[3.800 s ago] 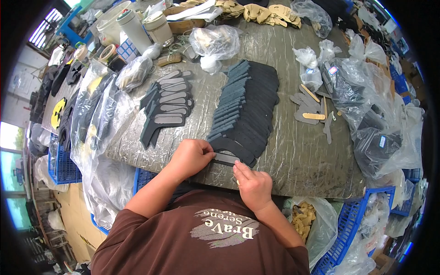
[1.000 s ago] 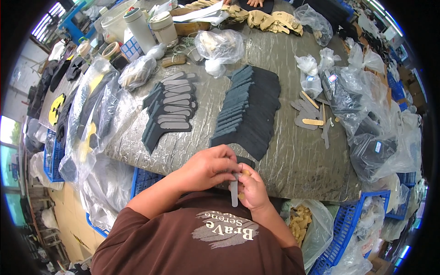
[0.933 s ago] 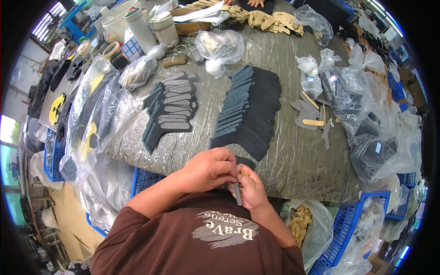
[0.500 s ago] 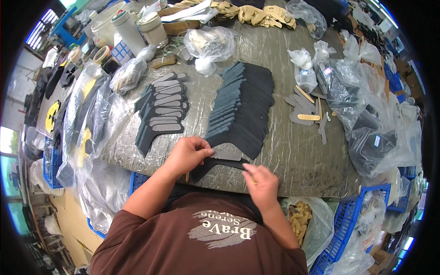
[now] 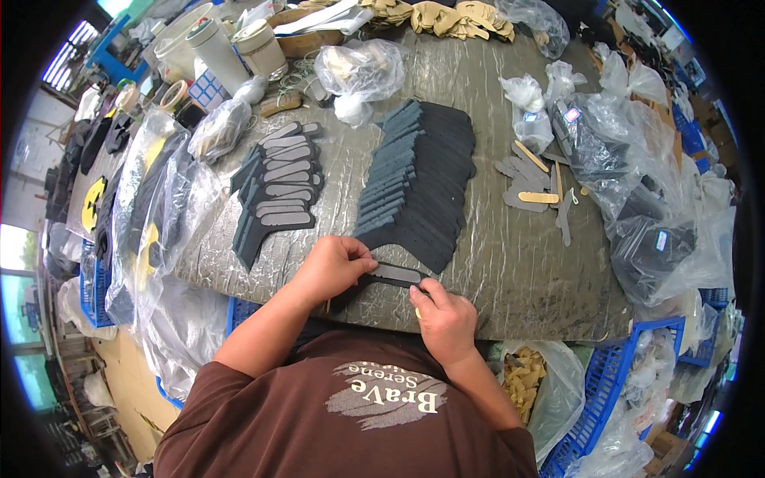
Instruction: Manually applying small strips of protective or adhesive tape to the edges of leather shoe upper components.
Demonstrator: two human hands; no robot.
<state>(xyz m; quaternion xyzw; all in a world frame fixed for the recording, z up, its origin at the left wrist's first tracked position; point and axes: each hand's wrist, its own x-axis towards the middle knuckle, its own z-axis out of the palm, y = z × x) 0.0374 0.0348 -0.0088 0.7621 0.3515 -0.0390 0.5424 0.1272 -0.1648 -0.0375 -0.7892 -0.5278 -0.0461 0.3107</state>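
Observation:
A narrow grey strip lies along the arm of a black cut-out piece near the table's front edge. My left hand pinches the strip and piece at their left end, thumb against forefinger. At the opposite end my right hand has its thumb and fingers closed on the black piece. A small pale yellow bit shows under the right hand; I cannot make out what it is. Just beyond my hands a long overlapping stack of black pieces fans away. To the left, more black pieces carry grey strips.
Loose grey strips and wooden sticks lie at the right. Plastic-wrapped bundles line the right edge; bags, a white jar and tan cut pieces stand behind. Blue crates flank the table.
My right hand has moved slightly left and closed on the black piece's right end. The grey strip, tilted before, now lies along the black piece. My left hand keeps its pinch.

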